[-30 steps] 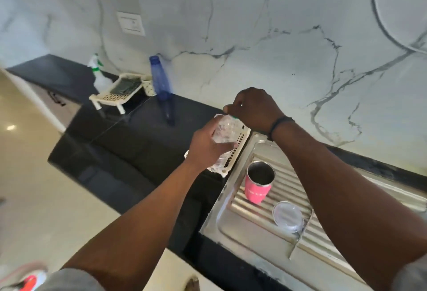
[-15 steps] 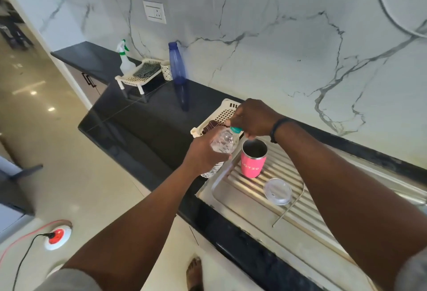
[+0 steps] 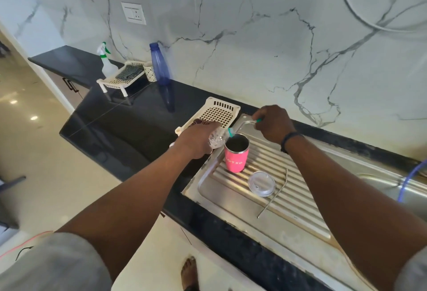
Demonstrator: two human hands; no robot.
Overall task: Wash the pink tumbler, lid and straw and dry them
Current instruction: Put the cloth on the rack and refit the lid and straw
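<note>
Tumbler [image 3: 236,156] stands upright mid-frame on the ribbed drainboard [image 3: 298,200], lid [image 3: 261,183] and straw [image 3: 273,195] just right. Left hand [image 3: 198,139] grips a clear bottle [image 3: 218,138] tipped over it; right hand [image 3: 273,123] pinches the cap [image 3: 259,120]. Likely rigid steel, slippery wet: hold mid-body.

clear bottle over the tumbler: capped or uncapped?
Uncapped. The clear bottle is tipped, its bare neck over the pink tumbler; the right hand holds the teal cap apart.

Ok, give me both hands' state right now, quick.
Left hand: holding the clear plastic bottle, tipped over the pink tumbler.
Right hand: closed, pinching the teal cap.
</note>
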